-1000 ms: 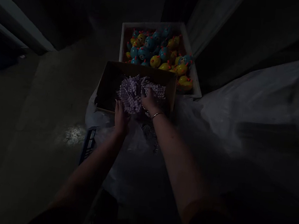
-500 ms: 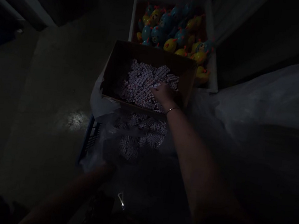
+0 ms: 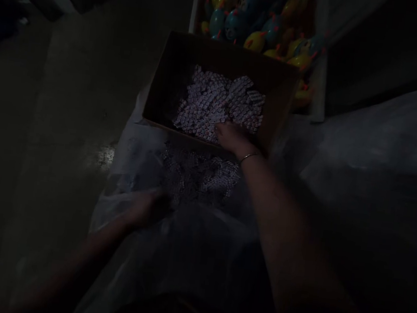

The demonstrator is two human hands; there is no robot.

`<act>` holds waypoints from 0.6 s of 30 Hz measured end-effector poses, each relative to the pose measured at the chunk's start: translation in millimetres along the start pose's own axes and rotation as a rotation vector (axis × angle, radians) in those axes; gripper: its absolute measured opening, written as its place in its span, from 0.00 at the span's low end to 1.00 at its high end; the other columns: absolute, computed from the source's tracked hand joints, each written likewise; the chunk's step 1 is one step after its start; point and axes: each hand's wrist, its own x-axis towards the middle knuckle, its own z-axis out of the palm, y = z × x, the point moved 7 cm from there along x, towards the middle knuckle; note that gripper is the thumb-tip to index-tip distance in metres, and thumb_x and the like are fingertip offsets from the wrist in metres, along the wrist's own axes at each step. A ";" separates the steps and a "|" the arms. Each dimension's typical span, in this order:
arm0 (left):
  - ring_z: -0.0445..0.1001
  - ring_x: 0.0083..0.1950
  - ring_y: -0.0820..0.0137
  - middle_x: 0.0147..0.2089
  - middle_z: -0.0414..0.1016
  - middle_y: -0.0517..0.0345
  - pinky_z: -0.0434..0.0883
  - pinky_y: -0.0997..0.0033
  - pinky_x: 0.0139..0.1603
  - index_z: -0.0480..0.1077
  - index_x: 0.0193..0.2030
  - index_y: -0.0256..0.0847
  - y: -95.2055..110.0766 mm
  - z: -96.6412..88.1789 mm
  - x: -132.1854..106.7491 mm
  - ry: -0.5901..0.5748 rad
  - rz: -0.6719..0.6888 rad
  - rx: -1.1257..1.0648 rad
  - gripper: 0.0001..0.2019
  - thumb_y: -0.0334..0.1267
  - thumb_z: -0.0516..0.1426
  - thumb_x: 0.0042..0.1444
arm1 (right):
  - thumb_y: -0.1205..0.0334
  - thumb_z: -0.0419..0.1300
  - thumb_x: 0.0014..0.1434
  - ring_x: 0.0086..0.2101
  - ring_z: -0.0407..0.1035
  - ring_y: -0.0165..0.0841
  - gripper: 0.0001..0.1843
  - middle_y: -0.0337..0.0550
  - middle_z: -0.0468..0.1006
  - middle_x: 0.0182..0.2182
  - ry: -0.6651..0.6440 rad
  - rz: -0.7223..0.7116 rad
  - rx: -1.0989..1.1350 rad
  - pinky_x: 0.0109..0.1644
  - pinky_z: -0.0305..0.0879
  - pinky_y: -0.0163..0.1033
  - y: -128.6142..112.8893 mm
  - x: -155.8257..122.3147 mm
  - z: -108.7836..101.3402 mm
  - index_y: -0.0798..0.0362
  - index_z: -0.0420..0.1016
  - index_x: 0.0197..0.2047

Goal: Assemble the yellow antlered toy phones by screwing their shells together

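A brown cardboard box (image 3: 156, 90) holds a heap of small whitish square pieces (image 3: 209, 99), many joined in strips or sheets. My right hand (image 3: 233, 136), with a thin bracelet at the wrist, is inside the box at the near right of the heap. Its fingers are curled down on the pieces; what they pinch is hidden. Below the box a clear plastic bag (image 3: 196, 230) is spread, with more such pieces (image 3: 221, 175) lying in it. My left hand (image 3: 148, 207), dark and somewhat blurred, is closed on the edge of this bag.
Behind the box stands a white crate (image 3: 319, 96) full of blue and yellow round toys (image 3: 255, 41) with orange tips. Pale plastic sheeting (image 3: 385, 126) is heaped at the right. A greyish floor (image 3: 74, 111) shows at the left. The scene is very dark.
My left hand has moved up and forward, and the plastic now spreads over the blue basket edge seen before. My right hand stays in the box, its fingers lower on the pieces. The view has shifted.
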 end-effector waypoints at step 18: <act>0.78 0.51 0.53 0.45 0.81 0.43 0.70 0.57 0.52 0.78 0.46 0.38 143.2 -56.7 178.5 0.492 0.171 0.266 0.12 0.35 0.57 0.58 | 0.65 0.53 0.61 0.62 0.63 0.38 0.16 0.44 0.73 0.59 0.366 -0.259 0.446 0.68 0.57 0.49 -13.6 -20.9 -58.9 0.48 0.80 0.47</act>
